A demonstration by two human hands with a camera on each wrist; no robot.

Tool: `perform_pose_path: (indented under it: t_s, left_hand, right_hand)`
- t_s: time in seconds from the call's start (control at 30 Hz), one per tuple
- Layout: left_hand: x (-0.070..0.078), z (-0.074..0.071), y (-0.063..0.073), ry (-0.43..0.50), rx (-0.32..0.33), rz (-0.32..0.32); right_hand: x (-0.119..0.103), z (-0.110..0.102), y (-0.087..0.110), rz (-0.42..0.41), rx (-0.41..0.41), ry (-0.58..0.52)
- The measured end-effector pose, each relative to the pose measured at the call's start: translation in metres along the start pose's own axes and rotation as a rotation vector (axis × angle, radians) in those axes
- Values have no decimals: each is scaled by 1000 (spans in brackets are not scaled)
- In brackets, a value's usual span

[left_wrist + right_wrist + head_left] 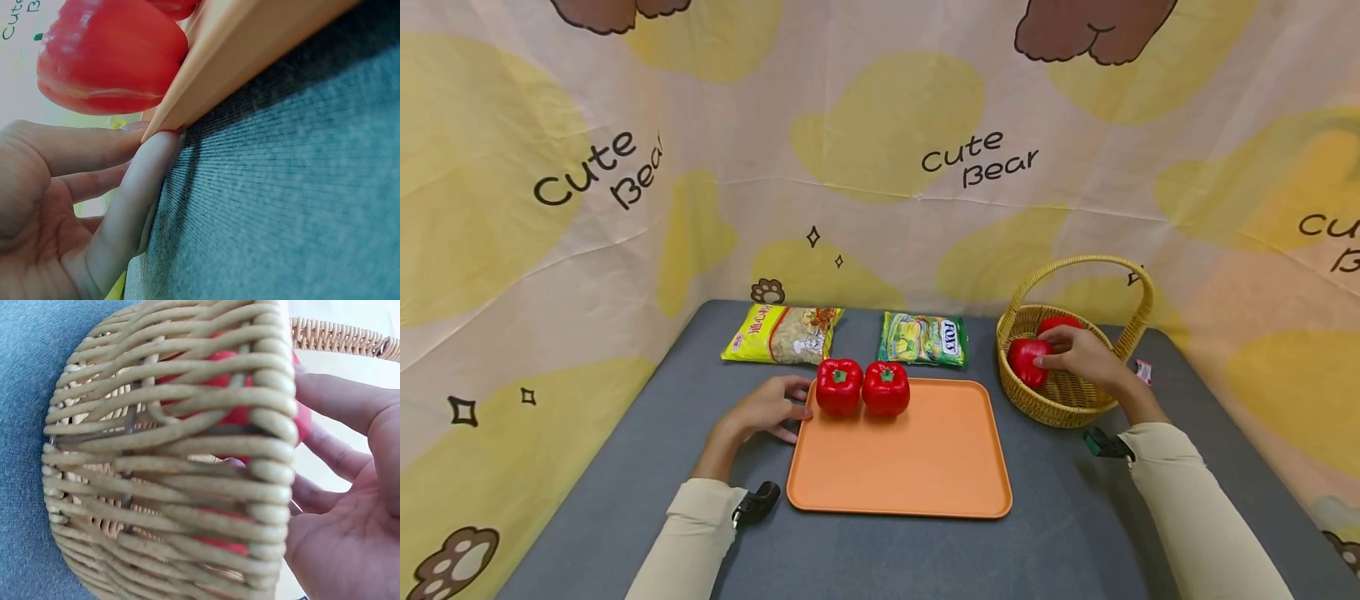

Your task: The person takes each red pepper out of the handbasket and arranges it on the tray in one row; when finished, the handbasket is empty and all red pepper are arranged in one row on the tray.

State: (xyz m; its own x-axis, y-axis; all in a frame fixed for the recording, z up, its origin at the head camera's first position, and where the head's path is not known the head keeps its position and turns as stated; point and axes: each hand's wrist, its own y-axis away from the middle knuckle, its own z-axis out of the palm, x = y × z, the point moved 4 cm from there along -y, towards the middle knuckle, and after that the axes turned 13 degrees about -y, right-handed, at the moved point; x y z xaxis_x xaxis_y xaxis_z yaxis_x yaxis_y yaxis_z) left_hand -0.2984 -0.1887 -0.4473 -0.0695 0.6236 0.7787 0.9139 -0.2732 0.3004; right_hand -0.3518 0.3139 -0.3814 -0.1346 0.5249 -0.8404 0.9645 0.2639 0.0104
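Two glossy red bell peppers [862,389] with green stems stand side by side at the far left of an orange tray [910,467]. My left hand [771,408] pinches the tray's left rim between thumb and finger; the left wrist view shows the pinch close beside a pepper. On the right, my right hand [1084,357] reaches into a wicker basket [1052,410]. Its thumb and fingers hold a red bell pepper [1027,362] inside, whose stem is hidden. Behind that hand another red thing [1060,323] shows partly. In the right wrist view, the basket weave covers much of both.
Behind the tray lie a yellow food bag [784,333] and a green FOX'S packet [923,339]. The basket's tall handle [1078,260] arches over the right hand. A small wrapped piece [1143,372] lies right of the basket. Printed cloth hangs around the grey table [910,554].
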Motion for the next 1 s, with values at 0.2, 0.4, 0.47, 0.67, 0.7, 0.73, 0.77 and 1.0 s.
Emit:
perform_pose_path:
  t_s: [0.2, 0.4, 0.47, 0.67, 0.7, 0.73, 0.77, 1.0]
  left_hand:
    - [1, 0, 0, 3, -1, -1]
    - [1, 0, 0, 6, -3, -6]
    - [1, 0, -1, 3, -4, -5]
    - [1, 0, 0, 5, -5, -11]
    - [2, 0, 0, 6, -4, -12]
    - [2, 0, 0, 7, -4, -12]
    - [2, 0, 0, 7, -4, -11]
    - [2, 0, 0, 4, -2, -8]
  right_hand:
    - [-1, 0, 7, -38, 7, 9]
    - [5, 1, 14, -39, -13, -59]
    - [7, 1, 17, -36, -11, -74]
    - [6, -1, 26, -27, 16, -63]
    - [5, -1, 28, -24, 18, -67]
    - [4, -1, 30, -19, 25, -65]
    - [4, -1, 32, -22, 32, -63]
    - [-8, -2, 46, -35, 106, -30]
